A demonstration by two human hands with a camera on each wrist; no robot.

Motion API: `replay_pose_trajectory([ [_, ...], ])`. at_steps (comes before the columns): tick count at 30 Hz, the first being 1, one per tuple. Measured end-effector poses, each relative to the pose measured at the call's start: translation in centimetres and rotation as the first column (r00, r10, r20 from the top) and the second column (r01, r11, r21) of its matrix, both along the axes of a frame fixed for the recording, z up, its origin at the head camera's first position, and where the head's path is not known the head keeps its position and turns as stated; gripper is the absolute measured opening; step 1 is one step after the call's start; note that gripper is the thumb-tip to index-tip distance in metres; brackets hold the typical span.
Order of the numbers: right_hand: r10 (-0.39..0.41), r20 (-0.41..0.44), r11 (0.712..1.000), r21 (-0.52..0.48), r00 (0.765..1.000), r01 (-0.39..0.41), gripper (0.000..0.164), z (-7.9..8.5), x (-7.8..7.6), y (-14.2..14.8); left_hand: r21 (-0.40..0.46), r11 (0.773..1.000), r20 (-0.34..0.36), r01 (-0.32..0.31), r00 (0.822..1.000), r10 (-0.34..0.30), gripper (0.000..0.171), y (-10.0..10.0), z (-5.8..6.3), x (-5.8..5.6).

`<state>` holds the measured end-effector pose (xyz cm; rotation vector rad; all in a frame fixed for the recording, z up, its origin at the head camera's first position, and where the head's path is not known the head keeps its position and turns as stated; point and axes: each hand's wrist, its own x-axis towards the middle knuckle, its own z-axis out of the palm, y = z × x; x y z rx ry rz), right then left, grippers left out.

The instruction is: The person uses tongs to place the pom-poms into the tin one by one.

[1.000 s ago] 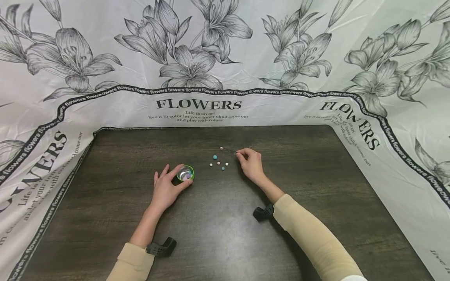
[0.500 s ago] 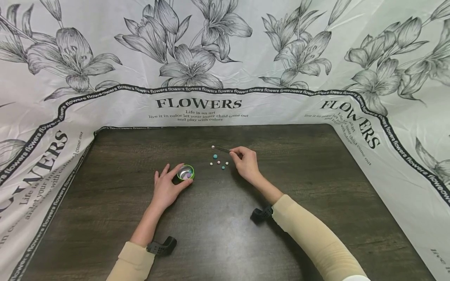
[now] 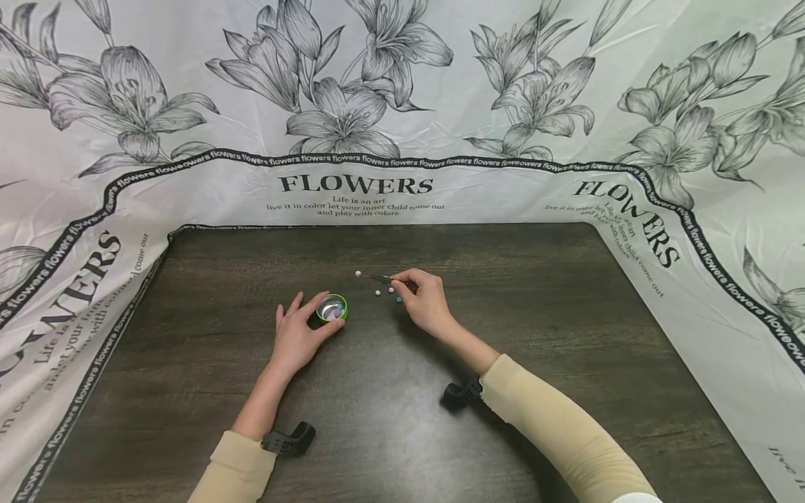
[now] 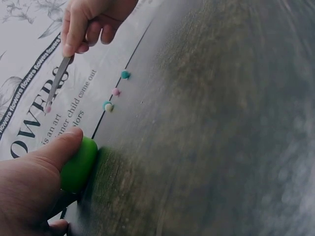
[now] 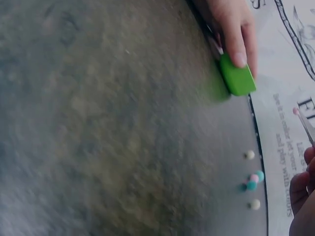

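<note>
My left grip (image 3: 298,340) holds a green cup (image 4: 82,169); my right grip (image 3: 426,302) pinches tweezers (image 4: 59,81) clasping a pink ball (image 4: 47,109) aloft. Squeezing too hard could shoot it away.

left hand (image 3: 298,339): grips with thumb and one fingertip curved toward each other, a gap between them.
left outer fingers (image 3: 295,304): spread apart, fanned away from the thumb.
left forearm (image 3: 258,405): slants forward and inward from lower left, bare beyond the beige cuff.
right hand (image 3: 425,300): a little farther forward than the left, thumb and forefinger pinched together.
right outer fingers (image 4: 92,32): curled loosely behind the pinch, in the left wrist view.
right forearm (image 3: 473,344): reaches forward and inward from lower right, sleeved above the wrist.
</note>
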<state>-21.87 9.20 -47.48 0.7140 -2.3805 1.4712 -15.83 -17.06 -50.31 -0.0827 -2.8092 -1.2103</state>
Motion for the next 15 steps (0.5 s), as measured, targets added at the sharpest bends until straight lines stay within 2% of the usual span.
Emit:
replay_pose_trajectory([
  [15,0.047,0.025,0.999,0.022,0.999,-0.048,0.009,-0.8,1.6,-1.7,-0.016,1.0,-0.009,-0.008,1.0,0.008,0.073,0.0,0.0,0.0],
])
